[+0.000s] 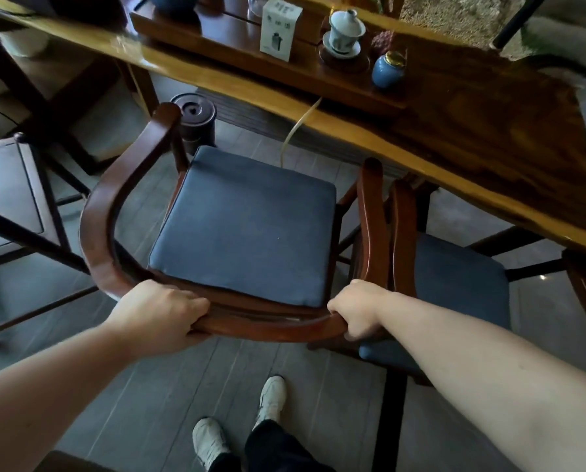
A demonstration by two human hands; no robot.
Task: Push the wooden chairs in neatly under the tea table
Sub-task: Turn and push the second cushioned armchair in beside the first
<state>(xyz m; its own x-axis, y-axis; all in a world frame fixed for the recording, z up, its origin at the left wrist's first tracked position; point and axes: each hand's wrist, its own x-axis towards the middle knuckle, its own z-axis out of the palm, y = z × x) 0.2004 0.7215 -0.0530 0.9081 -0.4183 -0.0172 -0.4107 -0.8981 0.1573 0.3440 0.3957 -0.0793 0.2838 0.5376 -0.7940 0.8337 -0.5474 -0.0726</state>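
- The near wooden chair (121, 185) faces the table (489, 137), its front edge just short of the table's edge; the curved back rail runs left to right.
- Left hand (159, 311) and right hand (356, 308) each clench that rail, fingers (196, 301) wrapped over it.
- Two chairs show: the second chair (400, 233) stands touching on the right, partly under the table.
- Each carries one blue cushion (247, 223).
- On the table: one lidded cup (344, 28), one blue jar (388, 69), one white box (279, 27).

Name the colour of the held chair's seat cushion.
Dark blue seat cushion, plain, clearest in the head view.
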